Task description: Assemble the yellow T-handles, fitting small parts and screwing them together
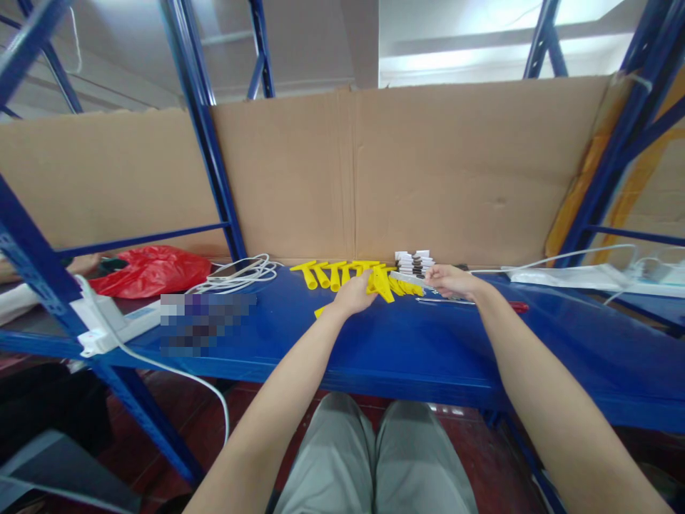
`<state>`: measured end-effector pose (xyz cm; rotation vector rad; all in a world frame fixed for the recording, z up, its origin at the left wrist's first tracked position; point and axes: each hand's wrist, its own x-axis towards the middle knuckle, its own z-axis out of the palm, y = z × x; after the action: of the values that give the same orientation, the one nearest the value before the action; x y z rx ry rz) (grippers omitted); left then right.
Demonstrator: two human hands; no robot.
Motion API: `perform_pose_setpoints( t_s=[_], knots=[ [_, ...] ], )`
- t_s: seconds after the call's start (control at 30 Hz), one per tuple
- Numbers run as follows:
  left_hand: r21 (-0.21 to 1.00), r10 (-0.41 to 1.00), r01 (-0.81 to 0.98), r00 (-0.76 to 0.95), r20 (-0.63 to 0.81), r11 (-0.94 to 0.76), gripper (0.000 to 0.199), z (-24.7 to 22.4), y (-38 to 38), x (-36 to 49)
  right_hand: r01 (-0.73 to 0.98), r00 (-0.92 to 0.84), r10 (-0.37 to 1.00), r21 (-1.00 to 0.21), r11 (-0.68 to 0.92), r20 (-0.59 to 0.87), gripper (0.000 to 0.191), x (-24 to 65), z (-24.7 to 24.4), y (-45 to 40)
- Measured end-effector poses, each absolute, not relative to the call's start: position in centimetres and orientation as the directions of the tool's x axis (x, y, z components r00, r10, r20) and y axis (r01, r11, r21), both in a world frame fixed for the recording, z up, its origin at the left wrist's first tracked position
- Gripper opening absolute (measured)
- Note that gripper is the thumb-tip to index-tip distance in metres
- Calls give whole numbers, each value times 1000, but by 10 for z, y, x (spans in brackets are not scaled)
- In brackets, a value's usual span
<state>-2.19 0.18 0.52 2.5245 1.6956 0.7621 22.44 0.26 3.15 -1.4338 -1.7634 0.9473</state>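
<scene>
Several yellow T-shaped pieces (pixel 335 275) stand in a row along the back of the blue shelf. My left hand (pixel 355 294) is closed on a yellow piece (pixel 383 285) at the right end of this row. More yellow parts (pixel 407 286) lie just beyond it. To the right, my right hand (pixel 450 280) is closed on a thin whitish strip (pixel 408 278) that reaches toward the yellow piece. Behind it sit stacked white and dark small parts (pixel 412 261). A screwdriver with a red handle (pixel 519 307) lies beneath my right wrist.
A cardboard panel (pixel 454 171) closes off the back of the blue shelf (pixel 407 350). On the left are a red plastic bag (pixel 155 271), coiled white cable (pixel 240 274) and a power strip (pixel 139 322). White packaging (pixel 578 277) lies at the right.
</scene>
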Motion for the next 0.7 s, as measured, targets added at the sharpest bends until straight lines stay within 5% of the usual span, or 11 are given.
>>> perform_pose_setpoints(
  t_s=[0.47,0.7],
  knots=[
    [245,876,877,310,370,-414,59,8,0,-21,567,-250,967,-816,114,-39,21,213,22,4],
    [252,872,869,321,370,-426,57,8,0,-21,819,-261,958,-553,152,-123,14,206,19,8]
  ],
)
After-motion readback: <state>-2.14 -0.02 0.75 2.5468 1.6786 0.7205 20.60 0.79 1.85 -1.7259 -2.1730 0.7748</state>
